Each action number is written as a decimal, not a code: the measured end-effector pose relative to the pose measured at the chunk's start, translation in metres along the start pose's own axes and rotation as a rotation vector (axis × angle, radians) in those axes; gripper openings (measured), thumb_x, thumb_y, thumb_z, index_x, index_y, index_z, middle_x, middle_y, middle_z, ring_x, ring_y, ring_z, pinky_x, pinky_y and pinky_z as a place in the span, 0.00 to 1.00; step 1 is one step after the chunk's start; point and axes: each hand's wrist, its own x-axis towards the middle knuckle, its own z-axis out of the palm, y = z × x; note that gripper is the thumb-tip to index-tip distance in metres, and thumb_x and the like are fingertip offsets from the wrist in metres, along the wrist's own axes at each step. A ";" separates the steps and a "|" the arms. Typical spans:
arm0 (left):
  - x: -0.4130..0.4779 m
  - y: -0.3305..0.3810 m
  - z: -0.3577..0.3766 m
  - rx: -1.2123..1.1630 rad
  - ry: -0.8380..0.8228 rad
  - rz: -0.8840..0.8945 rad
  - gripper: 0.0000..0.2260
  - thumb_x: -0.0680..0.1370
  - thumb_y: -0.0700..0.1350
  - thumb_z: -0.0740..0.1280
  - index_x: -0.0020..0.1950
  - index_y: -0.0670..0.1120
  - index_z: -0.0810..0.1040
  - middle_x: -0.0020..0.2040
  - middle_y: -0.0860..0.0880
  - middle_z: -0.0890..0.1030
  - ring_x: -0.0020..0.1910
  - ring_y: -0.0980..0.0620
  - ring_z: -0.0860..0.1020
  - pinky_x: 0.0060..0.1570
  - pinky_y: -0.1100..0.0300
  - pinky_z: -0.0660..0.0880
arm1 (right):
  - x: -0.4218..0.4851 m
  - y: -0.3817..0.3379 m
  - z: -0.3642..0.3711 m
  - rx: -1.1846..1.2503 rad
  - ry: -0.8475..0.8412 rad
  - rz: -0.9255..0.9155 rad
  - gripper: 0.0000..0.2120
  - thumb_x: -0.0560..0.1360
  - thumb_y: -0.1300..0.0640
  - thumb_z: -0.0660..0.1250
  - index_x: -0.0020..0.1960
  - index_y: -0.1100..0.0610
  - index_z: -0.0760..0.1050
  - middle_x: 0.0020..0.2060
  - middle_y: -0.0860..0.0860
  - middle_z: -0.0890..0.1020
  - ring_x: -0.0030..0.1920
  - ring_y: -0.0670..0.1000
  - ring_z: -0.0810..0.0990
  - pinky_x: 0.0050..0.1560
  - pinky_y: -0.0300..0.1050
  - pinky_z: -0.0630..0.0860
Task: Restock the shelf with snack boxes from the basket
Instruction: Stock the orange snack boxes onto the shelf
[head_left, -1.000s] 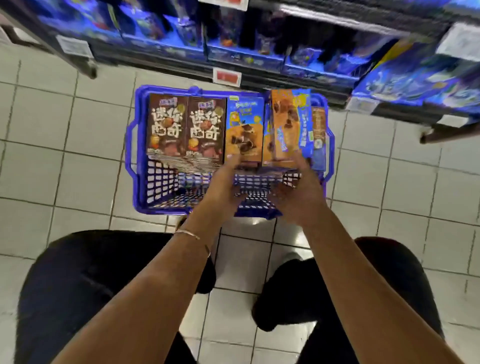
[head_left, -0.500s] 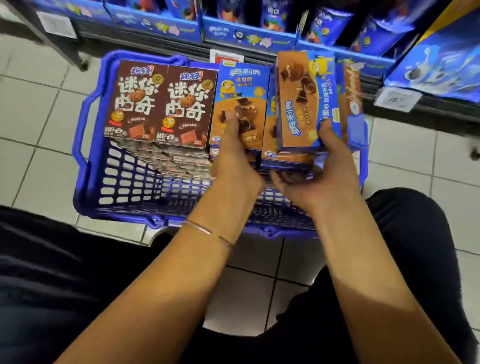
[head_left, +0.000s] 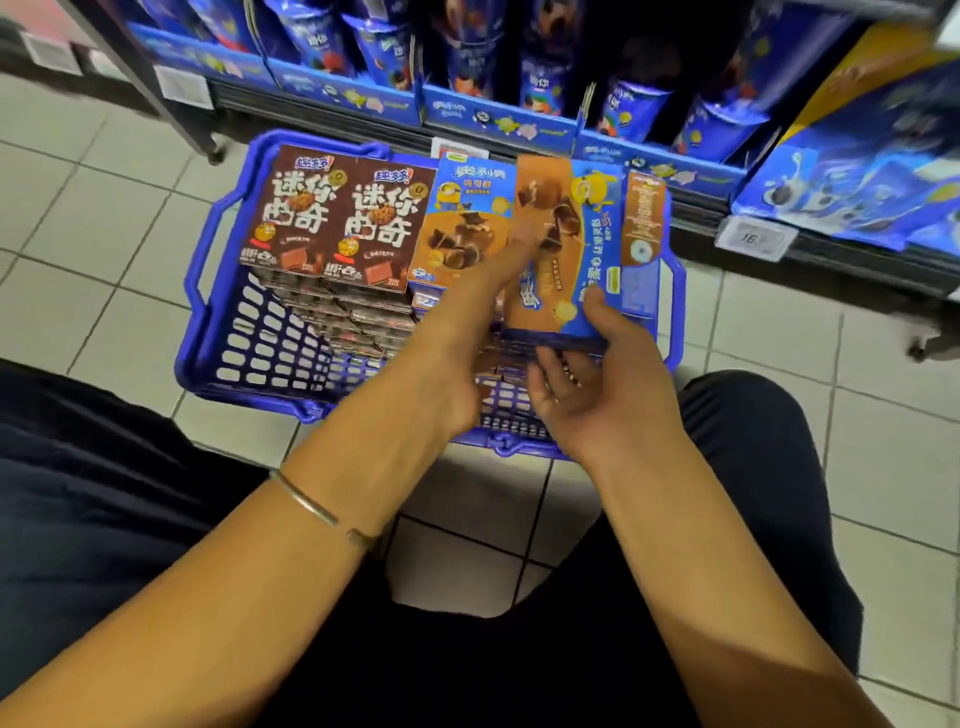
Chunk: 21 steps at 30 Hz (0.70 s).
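A blue plastic basket (head_left: 249, 343) stands on the tiled floor below the shelf (head_left: 519, 132). Two stacks of brown snack boxes (head_left: 337, 223) fill its left side, with an orange and blue box (head_left: 462, 218) beside them. My right hand (head_left: 597, 389) grips a lifted orange and blue snack box (head_left: 571, 244) from below, thumb on its front. My left hand (head_left: 467, 322) reaches over the basket, fingers stretched against that box's left edge. One more box (head_left: 641, 228) stands on edge at the basket's right wall.
The low shelf holds blue snack packets (head_left: 467, 57) in blue display trays, with larger blue packs (head_left: 852, 171) at the right. A white price tag (head_left: 753, 239) hangs on the shelf edge. A shelf foot (head_left: 208, 145) stands left of the basket. My knees flank it.
My right hand has lifted the orange and blue box higher out of the basket. My left hand left the box it rested on and moved right toward the lifted one. The view came closer.
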 end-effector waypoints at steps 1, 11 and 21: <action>-0.003 0.006 -0.003 0.004 0.014 0.045 0.17 0.80 0.62 0.69 0.37 0.57 0.89 0.38 0.53 0.88 0.36 0.56 0.87 0.39 0.60 0.83 | -0.006 0.002 0.000 -0.061 -0.055 -0.019 0.07 0.76 0.48 0.73 0.51 0.48 0.82 0.44 0.47 0.86 0.48 0.48 0.84 0.48 0.45 0.77; -0.002 0.034 -0.022 -0.106 -0.002 0.221 0.09 0.83 0.48 0.68 0.58 0.46 0.85 0.52 0.45 0.89 0.48 0.47 0.88 0.50 0.49 0.86 | 0.030 -0.038 -0.018 -0.898 0.295 -0.809 0.31 0.70 0.42 0.75 0.66 0.54 0.70 0.62 0.55 0.74 0.62 0.56 0.76 0.63 0.53 0.74; -0.003 0.036 -0.038 -0.097 0.013 0.142 0.17 0.82 0.61 0.66 0.59 0.52 0.86 0.58 0.47 0.88 0.56 0.46 0.87 0.48 0.48 0.85 | 0.038 -0.064 -0.034 -0.797 0.337 -1.278 0.21 0.73 0.52 0.72 0.63 0.57 0.71 0.51 0.48 0.77 0.49 0.46 0.78 0.51 0.42 0.74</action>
